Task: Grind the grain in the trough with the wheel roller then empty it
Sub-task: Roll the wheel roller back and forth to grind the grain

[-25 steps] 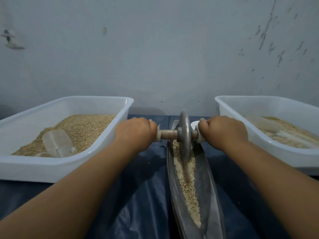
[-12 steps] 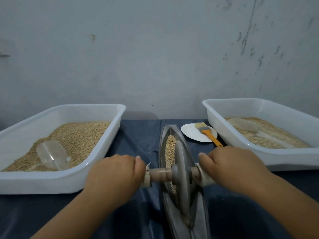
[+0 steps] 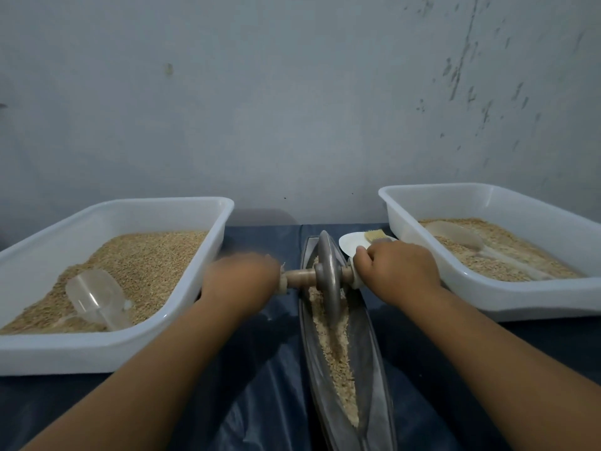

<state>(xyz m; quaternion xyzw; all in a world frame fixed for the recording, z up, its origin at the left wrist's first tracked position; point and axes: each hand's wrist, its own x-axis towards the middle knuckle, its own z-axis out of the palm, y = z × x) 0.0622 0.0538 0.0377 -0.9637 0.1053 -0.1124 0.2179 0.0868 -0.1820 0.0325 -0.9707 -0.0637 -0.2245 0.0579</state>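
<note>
A long grey metal trough [image 3: 374,369] lies lengthwise on the dark blue cloth between my arms, with a strip of crushed grain [image 3: 336,356] along its bottom. The grey wheel roller [image 3: 328,275] stands upright in the far part of the trough, on a wooden axle. My left hand [image 3: 242,281], blurred by motion, grips the left end of the axle. My right hand [image 3: 395,275] grips the right end. Both arms stretch forward.
A white tub [image 3: 113,349] of grain with a clear scoop [image 3: 94,297] sits on the left. Another white tub [image 3: 520,297] of grain with a scoop [image 3: 455,236] sits on the right. A small white plate [image 3: 353,244] with a brush [image 3: 374,236] lies behind the trough. A wall stands close behind.
The roller was at the far end, came back toward me half a second ago, and has now rolled away again to the far part of the trough. Both hands moved with it.
</note>
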